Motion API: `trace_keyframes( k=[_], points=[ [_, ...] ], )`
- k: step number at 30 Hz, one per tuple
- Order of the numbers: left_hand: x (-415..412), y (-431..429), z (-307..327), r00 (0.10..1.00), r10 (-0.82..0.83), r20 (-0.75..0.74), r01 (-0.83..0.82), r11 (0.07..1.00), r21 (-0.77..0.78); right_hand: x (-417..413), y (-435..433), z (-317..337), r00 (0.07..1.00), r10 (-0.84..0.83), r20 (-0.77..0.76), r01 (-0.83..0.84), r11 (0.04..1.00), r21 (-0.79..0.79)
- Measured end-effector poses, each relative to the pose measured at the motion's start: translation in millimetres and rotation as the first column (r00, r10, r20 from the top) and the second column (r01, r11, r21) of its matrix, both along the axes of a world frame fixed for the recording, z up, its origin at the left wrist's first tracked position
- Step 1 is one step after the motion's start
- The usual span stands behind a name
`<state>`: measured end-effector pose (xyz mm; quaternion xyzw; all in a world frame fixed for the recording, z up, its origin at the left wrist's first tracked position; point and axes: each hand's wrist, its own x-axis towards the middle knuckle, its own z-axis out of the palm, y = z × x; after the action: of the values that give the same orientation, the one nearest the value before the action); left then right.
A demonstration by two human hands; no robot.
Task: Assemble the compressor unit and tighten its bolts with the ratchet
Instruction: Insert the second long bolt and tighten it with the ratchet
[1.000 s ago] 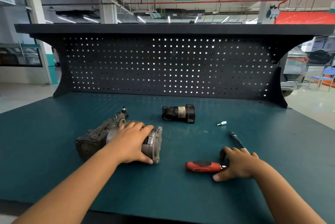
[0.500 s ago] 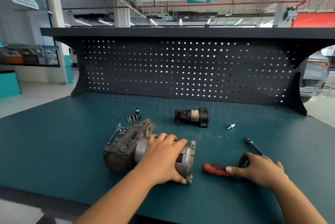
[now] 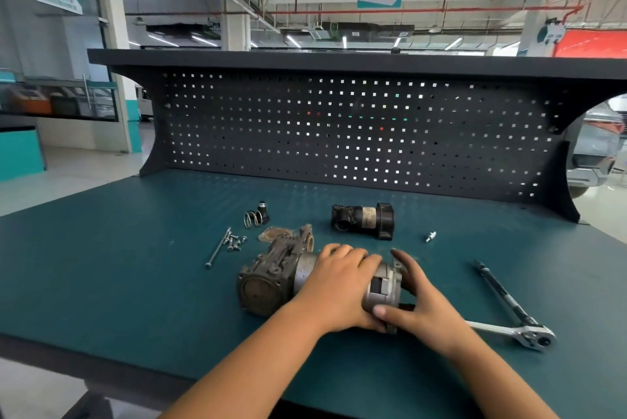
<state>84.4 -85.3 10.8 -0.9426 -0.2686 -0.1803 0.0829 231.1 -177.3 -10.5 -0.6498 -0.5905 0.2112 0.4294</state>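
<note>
The grimy metal compressor unit (image 3: 268,286) lies on its side on the green bench top (image 3: 101,276). My left hand (image 3: 336,286) lies over its cylindrical middle, fingers curled round it. My right hand (image 3: 420,303) grips the silver end cap (image 3: 383,286), thumb at the front and fingers round the back. The ratchet (image 3: 539,339) rests on the bench to the right, held by neither hand, its handle running under my right wrist. A long black extension bar (image 3: 498,286) lies beside the ratchet head.
A black motor part (image 3: 363,221) sits behind the compressor. Left of it are a spring (image 3: 252,218), a small black cap (image 3: 263,210), a long bolt (image 3: 217,247), several small screws (image 3: 234,242) and a gasket (image 3: 271,233). A small silver fitting (image 3: 431,236) lies right. The pegboard (image 3: 339,133) backs the bench.
My right hand has let go of the ratchet's red handle and moved left onto the compressor's end cap. My left hand stays on the compressor body.
</note>
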Motion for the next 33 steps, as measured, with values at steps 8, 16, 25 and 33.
trace_keyframes(
  k=[8,16,25,33],
  points=[
    [-45,11,31,0.971,-0.062,0.233,0.143,0.925,-0.351,-5,4,-7,0.97,-0.139,0.199,0.141,0.99,0.002],
    [-150,114,-2,0.535,0.827,0.173,-0.596,0.514,-0.618,0,7,-11,0.962,-0.148,0.23,0.143,0.989,0.039],
    [-145,123,-23,0.359,0.927,0.107,-0.722,0.348,-0.597,1,7,-13,0.964,-0.129,0.233,0.122,0.991,0.046],
    [-149,126,-7,0.246,0.939,0.242,-0.182,0.29,-0.939,-2,5,-9,0.968,-0.125,0.217,0.12,0.992,0.035]
  ],
)
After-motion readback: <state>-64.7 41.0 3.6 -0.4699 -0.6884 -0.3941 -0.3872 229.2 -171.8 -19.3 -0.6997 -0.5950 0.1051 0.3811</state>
